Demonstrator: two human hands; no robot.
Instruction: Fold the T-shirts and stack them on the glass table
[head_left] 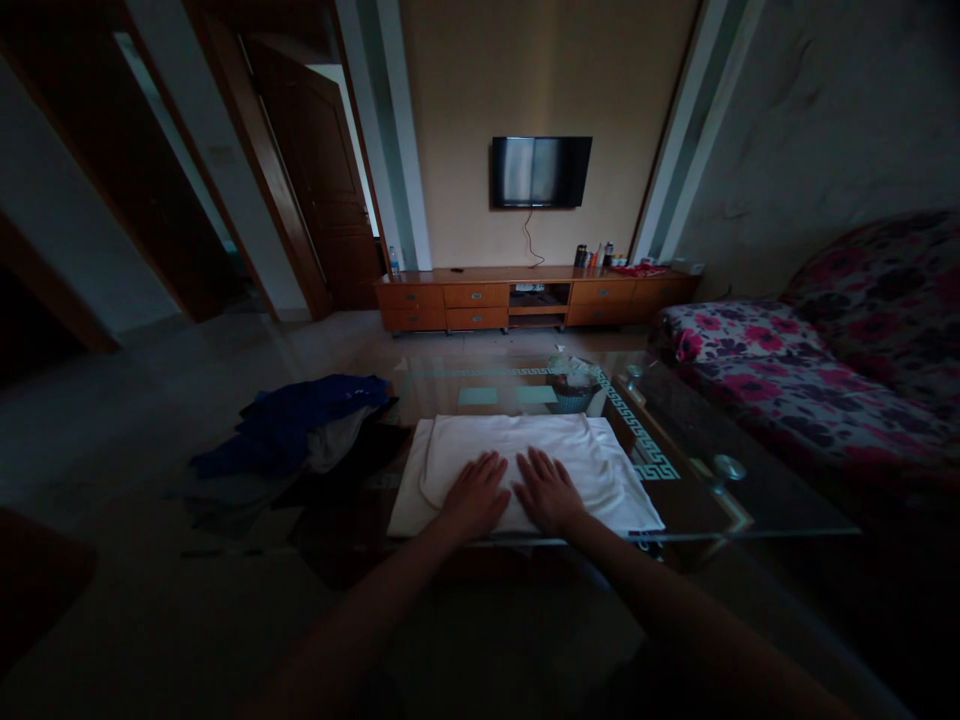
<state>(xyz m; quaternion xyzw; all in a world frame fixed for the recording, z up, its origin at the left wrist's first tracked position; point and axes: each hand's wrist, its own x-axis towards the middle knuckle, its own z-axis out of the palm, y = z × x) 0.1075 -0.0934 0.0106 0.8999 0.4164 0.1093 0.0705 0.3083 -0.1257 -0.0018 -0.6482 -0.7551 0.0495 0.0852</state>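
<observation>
- Pressing down side by side, the left hand [474, 496] and the right hand [550, 492] lie flat, palms down, on a white garment [525, 445] — the two hands are just beside each other near the cloth's near edge.
- The fingers of both hands are stretched out and slightly spread, resting on the fabric; neither hand is closed around anything.
- The white garment is laid out flat and partly folded on the near part of a glass coffee table [675, 480], with its near edge close to the table's rim.
- To the left of the white garment, also on the table, sits a loose heap of clothes [300, 430] — a blue piece on top, with grey and dark pieces under it.
- Beyond the white garment, seen at the far part of the glass top, is a small basket [574, 395] with something pale and crumpled in it.
- A sofa [825, 360] with a red-and-pink flower cover stands to the right of the table.
- Against the far wall runs a low wooden TV cabinet [480, 295] with drawers; small bottles and other items stand on its top.
- A dark television [541, 172] hangs on the wall above the cabinet, a cable dangling beneath it.
- A wooden door [322, 170] stands open at the left.
</observation>
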